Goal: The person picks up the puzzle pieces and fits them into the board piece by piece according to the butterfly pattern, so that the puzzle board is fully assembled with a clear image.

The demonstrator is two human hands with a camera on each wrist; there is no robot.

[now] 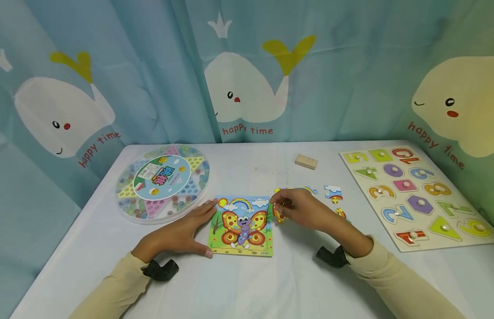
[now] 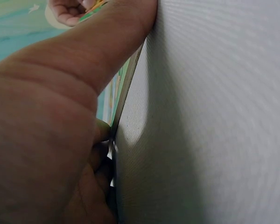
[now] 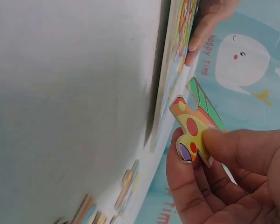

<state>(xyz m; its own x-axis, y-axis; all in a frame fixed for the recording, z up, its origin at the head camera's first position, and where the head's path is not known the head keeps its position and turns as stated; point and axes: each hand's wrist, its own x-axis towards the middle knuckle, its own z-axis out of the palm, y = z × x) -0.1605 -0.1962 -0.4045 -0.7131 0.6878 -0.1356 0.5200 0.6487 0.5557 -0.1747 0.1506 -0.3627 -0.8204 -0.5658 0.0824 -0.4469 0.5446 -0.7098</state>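
A square butterfly puzzle board [image 1: 241, 253] lies flat on the table before me, its picture showing a smiling butterfly under a rainbow. My left hand [image 1: 181, 232] rests at its left side, thumb by the lower corner and fingers stretched toward the upper one. Just off the right edge, my right hand [image 1: 302, 208] pinches a puzzle piece [image 3: 192, 128] between thumb and fingers. That piece is held raised and tilted, with yellow, red-spotted wing and green grass on it. In the left wrist view, the left thumb [image 2: 116, 28] lies along the board's edge.
Loose puzzle pieces [image 1: 333, 193] lie behind and right of the right hand. Farther back is a small wooden block [image 1: 306, 161]. A number-and-shape peg board [image 1: 394, 188] occupies the right side, a round marble game box [image 1: 203, 195] the back left. A whale-print curtain [image 1: 342, 88] hangs behind.
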